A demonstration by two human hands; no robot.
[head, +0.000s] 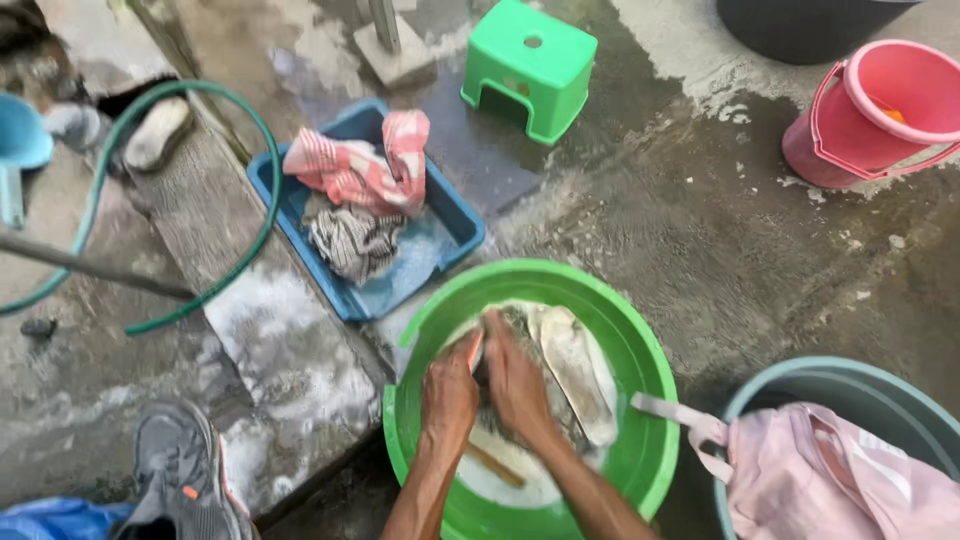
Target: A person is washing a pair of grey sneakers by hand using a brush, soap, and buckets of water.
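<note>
Wet cloth (560, 370) under left hand (449, 395) and right hand (515, 385), both palm-down.

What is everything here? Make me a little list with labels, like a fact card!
place: wet concrete floor
left hand: gripping pale wet cloth in the round green plastic basin
right hand: pressed on the same cloth
water: soapy, white
behind basin: blue rectangular tub holding a red checked cloth and a striped cloth
right side: grey-green tub with pink fabric; pink plastic bucket
also: green plastic stool, green hose, grey shoe
</note>
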